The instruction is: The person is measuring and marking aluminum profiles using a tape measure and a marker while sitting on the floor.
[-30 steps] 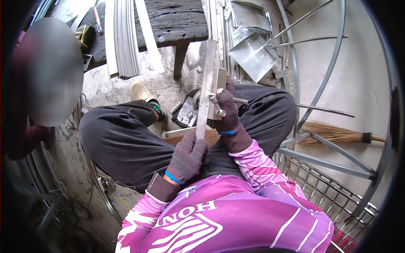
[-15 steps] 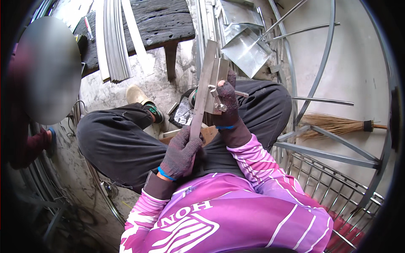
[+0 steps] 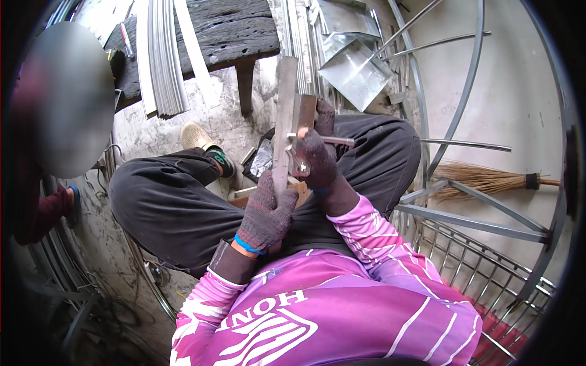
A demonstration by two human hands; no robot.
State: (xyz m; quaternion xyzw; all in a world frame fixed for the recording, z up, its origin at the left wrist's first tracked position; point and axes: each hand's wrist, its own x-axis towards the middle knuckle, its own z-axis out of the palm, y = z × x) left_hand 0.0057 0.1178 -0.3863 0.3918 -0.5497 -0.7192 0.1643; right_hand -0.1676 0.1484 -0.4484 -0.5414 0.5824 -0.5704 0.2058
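My left hand [image 3: 266,215], in a dark knitted glove with a blue wristband, is closed round the lower end of a long flat metal strip [image 3: 285,104]. The strip stands nearly upright in front of me. Against its right side my gloved right hand [image 3: 318,160] grips a metal jig [image 3: 304,111] with a flat plate, small shiny bolt-like parts and a rod [image 3: 337,141] sticking out to the right. The right thumb tip is bare and presses near the strip. The fingers behind the jig are partly hidden.
A dark wooden bench [image 3: 229,30] bears a stack of pale metal strips [image 3: 162,67]. Galvanized sheet pieces [image 3: 356,70] lie beyond my knee. A broom [image 3: 488,178], grey metal frame [image 3: 476,222] and wire rack [image 3: 464,259] stand right. Another person [image 3: 52,210] is at left.
Both hands have shifted left with the strip and the jig. The strip stands more upright, and my left hand has turned slightly, its grip a little higher.
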